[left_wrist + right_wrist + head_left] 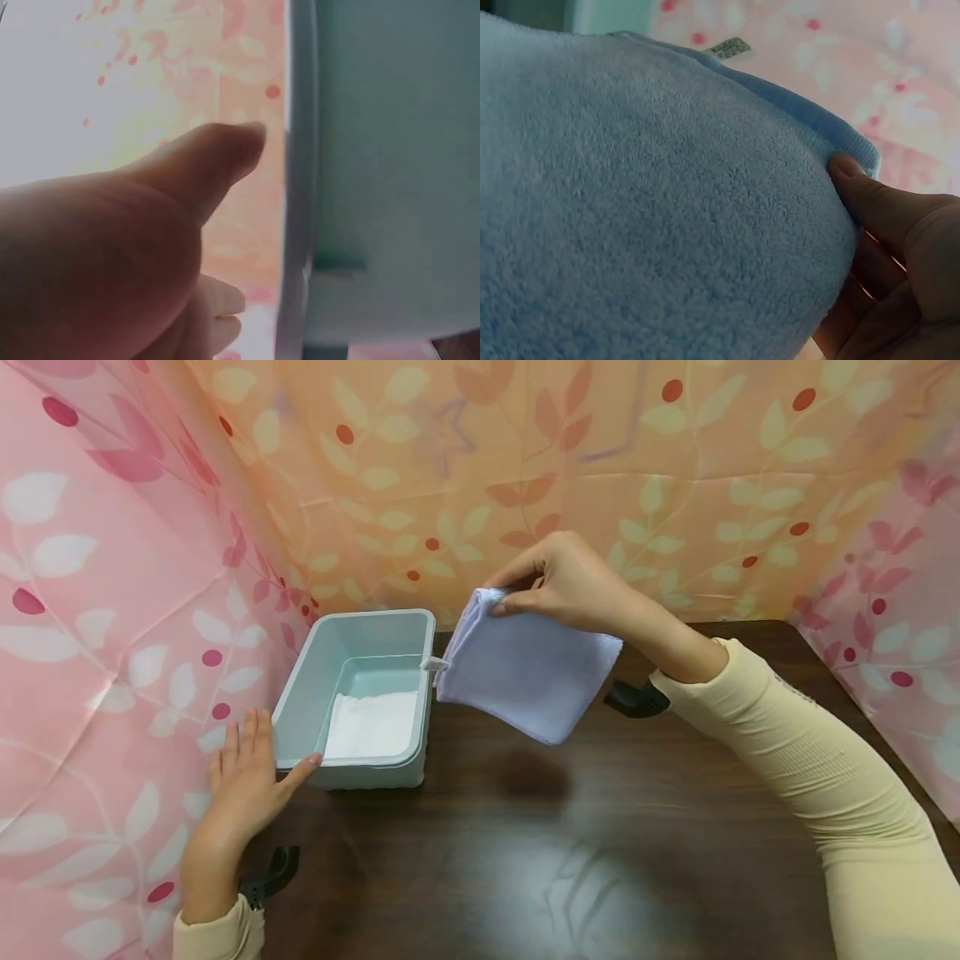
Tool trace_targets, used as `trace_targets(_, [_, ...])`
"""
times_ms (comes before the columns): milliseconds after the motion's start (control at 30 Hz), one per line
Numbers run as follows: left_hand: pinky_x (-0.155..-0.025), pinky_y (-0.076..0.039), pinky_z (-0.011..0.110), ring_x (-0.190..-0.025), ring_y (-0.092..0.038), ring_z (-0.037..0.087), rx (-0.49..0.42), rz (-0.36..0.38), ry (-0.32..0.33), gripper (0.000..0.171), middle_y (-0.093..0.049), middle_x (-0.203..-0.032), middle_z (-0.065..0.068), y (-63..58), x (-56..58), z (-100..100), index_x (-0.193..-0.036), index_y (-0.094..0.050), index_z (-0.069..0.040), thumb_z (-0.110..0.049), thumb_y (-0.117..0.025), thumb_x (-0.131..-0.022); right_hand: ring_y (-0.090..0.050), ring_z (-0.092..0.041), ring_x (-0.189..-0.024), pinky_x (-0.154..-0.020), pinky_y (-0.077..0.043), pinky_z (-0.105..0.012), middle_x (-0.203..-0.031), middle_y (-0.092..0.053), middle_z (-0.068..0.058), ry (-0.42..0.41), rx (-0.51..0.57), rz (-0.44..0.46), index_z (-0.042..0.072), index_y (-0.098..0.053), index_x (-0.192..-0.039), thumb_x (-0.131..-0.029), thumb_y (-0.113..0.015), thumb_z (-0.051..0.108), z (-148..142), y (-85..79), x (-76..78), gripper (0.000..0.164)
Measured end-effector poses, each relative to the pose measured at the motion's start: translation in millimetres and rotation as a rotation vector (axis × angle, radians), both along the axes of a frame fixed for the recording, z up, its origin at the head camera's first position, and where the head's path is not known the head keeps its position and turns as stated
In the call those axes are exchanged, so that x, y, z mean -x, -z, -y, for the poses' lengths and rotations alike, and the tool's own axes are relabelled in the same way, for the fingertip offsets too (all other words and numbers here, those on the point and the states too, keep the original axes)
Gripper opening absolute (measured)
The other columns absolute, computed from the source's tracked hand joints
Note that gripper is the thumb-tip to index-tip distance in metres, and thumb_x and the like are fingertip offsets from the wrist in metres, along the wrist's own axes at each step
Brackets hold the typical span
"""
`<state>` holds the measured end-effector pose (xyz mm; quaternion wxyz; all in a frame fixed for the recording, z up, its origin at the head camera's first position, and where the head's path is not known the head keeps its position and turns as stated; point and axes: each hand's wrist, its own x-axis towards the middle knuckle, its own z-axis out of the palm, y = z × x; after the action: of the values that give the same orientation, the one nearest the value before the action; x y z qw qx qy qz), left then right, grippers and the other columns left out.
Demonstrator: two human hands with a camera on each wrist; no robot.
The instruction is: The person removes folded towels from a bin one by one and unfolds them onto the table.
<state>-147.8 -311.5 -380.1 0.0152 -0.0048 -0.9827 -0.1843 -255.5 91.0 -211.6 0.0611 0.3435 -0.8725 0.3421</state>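
A folded lavender towel hangs from my right hand, thumb and fingers pinching its upper corner just right of the basin. In the right wrist view the terry cloth towel fills most of the picture, its hemmed edge under my thumb. A small printed tag sticks out from its edge. My left hand has its fingers spread at the near left corner of a pale blue-green plastic basin, thumb at the rim. Inside the basin lies a folded white cloth.
The basin stands on a dark brown wooden table at the left. Patterned curtains, orange at the back and pink at the sides, enclose the table. A black wrist mount juts out below the right wrist.
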Motion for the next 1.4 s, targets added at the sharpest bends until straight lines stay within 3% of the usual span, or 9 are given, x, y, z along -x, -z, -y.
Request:
trace_targets(133, [-0.114,-0.003,0.075,-0.150,0.004,0.052,0.009,-0.096,0.047,0.100,-0.001,-0.164,0.029,-7.2,-1.7,-14,-0.157,-0.001,0.002,-0.049,-0.059,-0.094,-0.065,-0.009,-0.070,-0.057,-0.045,-0.019,-0.090,-0.079,0.004,0.009,-0.019,0.008,0.022,-0.081,-0.100,-0.079,-0.083,0.022,-19,24.7,-4.8,0.021])
trace_targets(333, [-0.119,-0.004,0.069,-0.153,0.000,0.046,-0.018,-0.224,0.215,0.092,-0.006,-0.166,0.023,-19.7,3.0,-52,-0.158,-0.008,-0.001,-0.033,-0.064,-0.093,-0.068,-0.004,-0.074,-0.061,-0.050,-0.020,-0.091,-0.079,0.006,-0.044,-0.030,0.007,0.021,-0.080,-0.101,-0.080,-0.082,0.017,-42,59.4,-23.5,0.021])
trace_targets(467, [-0.119,-0.009,0.068,-0.155,-0.003,0.042,-0.034,-0.299,0.321,0.085,-0.009,-0.167,0.018,-20.8,6.0,-76,-0.159,-0.013,-0.003,-0.027,-0.064,-0.094,-0.068,-0.001,-0.076,-0.061,-0.053,-0.021,-0.094,-0.078,0.008,-0.104,-0.032,0.045,0.021,-0.080,-0.101,-0.080,-0.081,0.017,-51,75.2,-40.0,0.021])
trace_targets(567, [-0.118,-0.012,0.068,-0.156,-0.002,0.037,-0.018,-0.321,0.387,0.085,-0.007,-0.169,0.012,-17.8,7.9,-89,-0.159,-0.012,-0.006,-0.027,-0.063,-0.094,-0.069,0.000,-0.078,-0.064,-0.056,-0.023,-0.095,-0.078,0.006,-0.162,-0.038,0.113,0.020,-0.080,-0.101,-0.081,-0.081,0.016,-54,84.5,-52.1,0.021])
trace_targets(733, [-0.120,-0.010,0.066,-0.157,0.000,0.033,-0.005,-0.270,0.458,0.088,-0.005,-0.169,0.008,-13.4,9.1,-107,-0.160,-0.009,-0.008,-0.030,-0.064,-0.095,-0.068,0.001,-0.081,-0.071,-0.057,-0.021,-0.094,-0.078,0.006,-0.230,-0.091,0.193,0.019,-0.080,-0.102,-0.083,-0.080,0.018,-49,104.0,-59.0,0.019])
trace_targets(967, [-0.123,-0.008,0.060,-0.157,0.000,0.032,0.021,-0.210,0.500,0.088,-0.004,-0.169,0.009,-2.7,12.3,-121,-0.160,-0.008,-0.010,-0.036,-0.062,-0.096,-0.070,-0.002,-0.084,-0.072,-0.056,-0.020,-0.097,-0.079,0.005,-0.240,-0.166,0.228,0.018,-0.080,-0.103,-0.082,-0.079,0.020,-33,133.0,-35.5,0.020])
trace_targets(1200, [-0.124,-0.008,0.059,-0.157,-0.004,0.033,0.040,-0.171,0.497,0.089,-0.003,-0.170,0.006,5.5,12.0,-128,-0.160,-0.009,-0.011,-0.039,-0.063,-0.095,-0.068,-0.006,-0.086,-0.072,-0.053,-0.021,-0.097,-0.079,0.002,-0.204,-0.209,0.280,0.017,-0.080,-0.101,-0.082,-0.080,0.021,-18,162.6,12.1,0.019])
trace_targets(1400, [-0.126,-0.010,0.055,-0.158,-0.001,0.026,0.079,-0.197,0.585,0.086,-0.003,-0.170,0.001,13.4,10.0,-145,-0.160,-0.009,-0.014,-0.039,-0.061,-0.097,-0.068,-0.007,-0.089,-0.078,-0.056,-0.024,-0.099,-0.079,0.000,-0.183,-0.243,0.313,0.016,-0.080,-0.101,-0.082,-0.081,0.022,-11,188.3,52.2,0.021])
